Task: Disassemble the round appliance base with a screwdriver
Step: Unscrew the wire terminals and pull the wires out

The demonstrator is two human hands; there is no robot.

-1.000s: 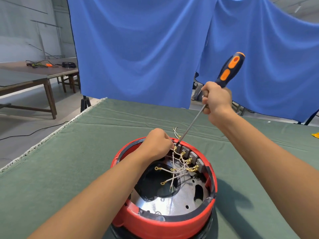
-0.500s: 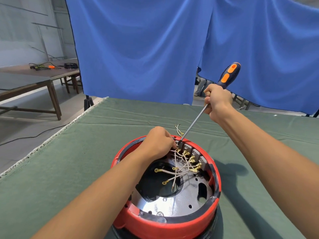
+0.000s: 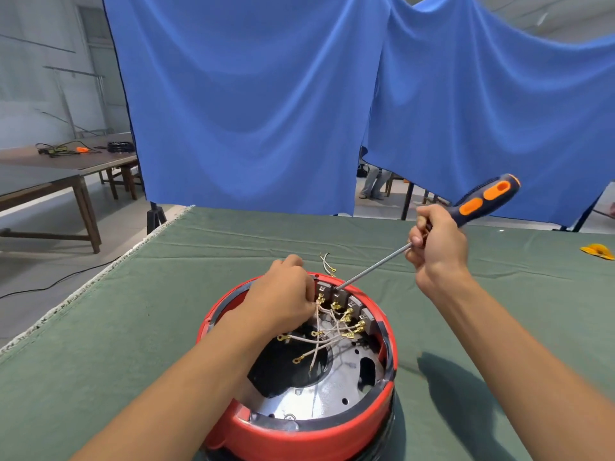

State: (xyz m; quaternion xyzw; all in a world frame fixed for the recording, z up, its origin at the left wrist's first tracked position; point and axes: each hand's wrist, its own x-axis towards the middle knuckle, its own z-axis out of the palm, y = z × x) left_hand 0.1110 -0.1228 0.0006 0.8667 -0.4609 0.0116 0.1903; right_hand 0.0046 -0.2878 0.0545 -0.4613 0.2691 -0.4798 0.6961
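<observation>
The round red appliance base [image 3: 299,434] stands open side up on the green cloth, showing a shiny metal plate and a bundle of white wires [image 3: 327,334] with brass terminals. My left hand [image 3: 283,299] reaches inside at the far rim and grips the wires near the grey terminal blocks [image 3: 344,299]. My right hand [image 3: 436,247] grips the screwdriver [image 3: 479,202] low on its dark blue and orange handle. The steel shaft slants down to the left, and its tip sits at the terminal blocks beside my left hand.
A loose pair of wires [image 3: 327,262] lies on the green table cloth [image 3: 133,311] just beyond the base. A yellow object [image 3: 597,251] sits at the far right. Blue curtains hang behind the table. A wooden table [image 3: 66,164] with cables stands to the left.
The screwdriver has tilted lower and its handle has swung to the right. My right hand moved right and down with it. My left hand stays in the base on the wires.
</observation>
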